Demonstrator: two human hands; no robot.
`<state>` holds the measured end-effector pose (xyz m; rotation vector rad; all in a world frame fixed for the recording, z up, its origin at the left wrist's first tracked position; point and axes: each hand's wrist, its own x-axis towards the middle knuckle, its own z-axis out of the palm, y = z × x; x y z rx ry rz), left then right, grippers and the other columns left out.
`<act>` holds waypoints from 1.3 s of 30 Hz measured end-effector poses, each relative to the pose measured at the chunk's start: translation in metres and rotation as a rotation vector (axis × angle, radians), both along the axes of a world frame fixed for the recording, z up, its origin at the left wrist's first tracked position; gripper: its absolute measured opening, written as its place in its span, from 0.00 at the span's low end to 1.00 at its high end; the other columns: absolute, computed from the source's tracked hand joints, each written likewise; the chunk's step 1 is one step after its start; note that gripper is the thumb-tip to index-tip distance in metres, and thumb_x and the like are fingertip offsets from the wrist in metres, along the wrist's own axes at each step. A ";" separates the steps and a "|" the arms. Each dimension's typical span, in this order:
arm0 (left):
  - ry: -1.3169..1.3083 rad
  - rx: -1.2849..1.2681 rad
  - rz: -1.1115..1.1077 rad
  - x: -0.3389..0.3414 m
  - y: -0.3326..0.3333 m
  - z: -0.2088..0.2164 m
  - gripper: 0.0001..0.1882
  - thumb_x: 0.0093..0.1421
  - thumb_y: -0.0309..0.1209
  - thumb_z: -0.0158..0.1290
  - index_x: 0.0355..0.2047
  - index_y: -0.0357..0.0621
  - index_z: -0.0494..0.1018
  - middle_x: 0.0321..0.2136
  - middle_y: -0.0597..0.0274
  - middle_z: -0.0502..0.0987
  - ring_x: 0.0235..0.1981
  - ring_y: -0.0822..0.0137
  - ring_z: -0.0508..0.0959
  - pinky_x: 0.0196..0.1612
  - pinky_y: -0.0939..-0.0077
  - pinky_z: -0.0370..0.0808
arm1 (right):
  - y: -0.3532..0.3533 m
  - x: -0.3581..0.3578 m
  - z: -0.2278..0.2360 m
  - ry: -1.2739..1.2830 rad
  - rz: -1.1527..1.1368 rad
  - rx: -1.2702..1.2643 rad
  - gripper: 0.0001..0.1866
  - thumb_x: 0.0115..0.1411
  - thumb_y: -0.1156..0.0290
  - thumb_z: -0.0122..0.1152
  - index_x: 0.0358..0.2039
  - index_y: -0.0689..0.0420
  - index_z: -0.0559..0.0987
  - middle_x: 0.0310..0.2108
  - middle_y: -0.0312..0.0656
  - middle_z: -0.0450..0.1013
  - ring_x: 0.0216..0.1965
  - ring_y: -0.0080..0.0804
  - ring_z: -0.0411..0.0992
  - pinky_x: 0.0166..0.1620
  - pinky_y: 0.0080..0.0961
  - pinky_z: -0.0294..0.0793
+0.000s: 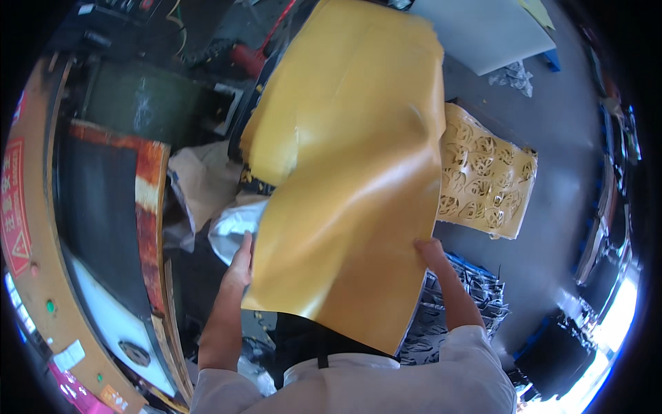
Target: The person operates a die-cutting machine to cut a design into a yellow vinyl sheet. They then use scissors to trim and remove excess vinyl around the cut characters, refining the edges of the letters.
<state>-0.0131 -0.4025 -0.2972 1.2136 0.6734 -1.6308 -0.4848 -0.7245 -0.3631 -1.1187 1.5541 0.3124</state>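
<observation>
Left of the frame's lower centre, the left hand [241, 263] is clamped on one side edge of a glossy yellow sheet [338, 241], its fingers partly hidden; right of centre, the right hand [432, 254] grips the opposite edge. The sheet, rippled, fills the middle of the frame. Near the left hand lies a white bag [234, 229]; at centre right, a yellow piece with cut-outs [509, 181]; upper right, a pale panel [486, 31].

The single head-worn fisheye looks down and forward from close above the yellow sheet [345, 214]
</observation>
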 end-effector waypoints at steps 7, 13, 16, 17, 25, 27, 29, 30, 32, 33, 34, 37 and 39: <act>-0.881 -0.083 -0.863 -0.054 -0.083 0.043 0.16 0.69 0.37 0.52 0.45 0.39 0.84 0.34 0.56 0.85 0.35 0.61 0.84 0.39 0.59 0.81 | -0.003 -0.013 0.052 -0.165 0.101 -0.262 0.13 0.61 0.69 0.61 0.41 0.63 0.83 0.30 0.39 0.79 0.30 0.30 0.75 0.33 0.31 0.76; -1.678 -0.152 -1.236 -0.077 -0.139 0.193 0.09 0.53 0.29 0.58 0.31 0.41 0.84 0.29 0.47 0.85 0.32 0.49 0.87 0.31 0.51 0.80 | 0.020 -0.010 0.116 -0.058 0.269 -0.445 0.20 0.62 0.68 0.62 0.50 0.67 0.80 0.44 0.48 0.80 0.44 0.38 0.77 0.45 0.36 0.78; -1.784 -0.152 -0.998 -0.068 -0.067 0.282 0.12 0.55 0.30 0.58 0.39 0.41 0.81 0.30 0.44 0.85 0.33 0.43 0.86 0.35 0.50 0.80 | 0.036 0.002 0.173 -0.232 0.033 -0.531 0.26 0.65 0.65 0.61 0.58 0.70 0.77 0.52 0.53 0.80 0.49 0.44 0.77 0.51 0.40 0.78; -1.844 -0.155 -0.880 -0.069 -0.034 0.308 0.12 0.56 0.30 0.58 0.41 0.41 0.80 0.30 0.44 0.84 0.33 0.43 0.86 0.36 0.50 0.80 | 0.045 0.006 0.201 -0.293 -0.087 -0.508 0.28 0.66 0.64 0.61 0.60 0.71 0.76 0.54 0.54 0.79 0.50 0.45 0.77 0.53 0.41 0.77; -2.047 0.013 -0.040 -0.141 0.265 0.396 0.13 0.67 0.32 0.55 0.50 0.52 0.81 0.34 0.48 0.85 0.32 0.43 0.84 0.34 0.50 0.81 | 0.167 0.087 0.385 -0.813 0.273 -0.856 0.29 0.73 0.69 0.57 0.69 0.71 0.68 0.64 0.53 0.73 0.59 0.40 0.73 0.61 0.34 0.72; -1.998 0.087 0.131 -0.178 0.351 0.394 0.18 0.67 0.32 0.56 0.57 0.52 0.80 0.36 0.46 0.85 0.34 0.43 0.85 0.37 0.55 0.82 | 0.207 0.106 0.406 -0.953 0.382 -0.779 0.27 0.73 0.69 0.57 0.68 0.71 0.69 0.63 0.51 0.74 0.58 0.38 0.74 0.60 0.33 0.73; -1.762 0.202 0.222 -0.227 0.437 0.392 0.19 0.68 0.30 0.56 0.59 0.49 0.80 0.37 0.46 0.85 0.34 0.48 0.87 0.38 0.62 0.82 | 0.244 0.131 0.423 -1.014 0.503 -0.662 0.24 0.73 0.71 0.57 0.65 0.72 0.72 0.59 0.49 0.76 0.55 0.35 0.74 0.57 0.30 0.74; -1.747 0.248 0.305 -0.251 0.472 0.390 0.18 0.69 0.29 0.56 0.58 0.46 0.80 0.36 0.46 0.85 0.33 0.52 0.87 0.39 0.64 0.81 | 0.260 0.147 0.429 -1.051 0.577 -0.576 0.23 0.72 0.72 0.58 0.63 0.72 0.74 0.56 0.48 0.77 0.52 0.33 0.75 0.54 0.29 0.74; -1.615 0.370 0.409 -0.298 0.535 0.383 0.16 0.72 0.27 0.53 0.56 0.38 0.79 0.38 0.50 0.86 0.36 0.68 0.85 0.40 0.71 0.80 | 0.300 0.182 0.432 -1.037 0.713 -0.464 0.20 0.73 0.72 0.58 0.60 0.70 0.76 0.52 0.44 0.79 0.48 0.30 0.76 0.51 0.28 0.76; -1.510 0.388 0.542 -0.318 0.555 0.376 0.15 0.73 0.28 0.52 0.56 0.35 0.79 0.41 0.56 0.86 0.41 0.73 0.83 0.44 0.73 0.78 | 0.323 0.203 0.428 -1.013 0.752 -0.356 0.19 0.73 0.71 0.58 0.59 0.69 0.77 0.52 0.42 0.79 0.47 0.28 0.76 0.50 0.27 0.76; -1.489 0.400 0.609 -0.331 0.575 0.368 0.15 0.74 0.28 0.52 0.56 0.35 0.79 0.41 0.59 0.86 0.42 0.73 0.82 0.46 0.74 0.78 | 0.346 0.225 0.421 -1.024 0.798 -0.239 0.18 0.73 0.71 0.58 0.58 0.68 0.78 0.51 0.41 0.80 0.46 0.27 0.77 0.50 0.26 0.77; -1.385 0.412 0.750 -0.343 0.620 0.338 0.16 0.75 0.30 0.51 0.55 0.33 0.79 0.43 0.64 0.84 0.44 0.75 0.80 0.49 0.76 0.77 | 0.416 0.284 0.389 -0.920 1.010 -0.180 0.17 0.72 0.70 0.59 0.56 0.66 0.80 0.46 0.38 0.82 0.45 0.24 0.77 0.49 0.25 0.77; -1.308 0.357 0.799 -0.337 0.643 0.322 0.18 0.75 0.33 0.52 0.56 0.33 0.79 0.42 0.67 0.84 0.45 0.77 0.79 0.49 0.78 0.76 | 0.440 0.305 0.377 -0.884 1.079 -0.165 0.16 0.72 0.69 0.59 0.55 0.64 0.81 0.45 0.37 0.82 0.45 0.24 0.78 0.48 0.25 0.78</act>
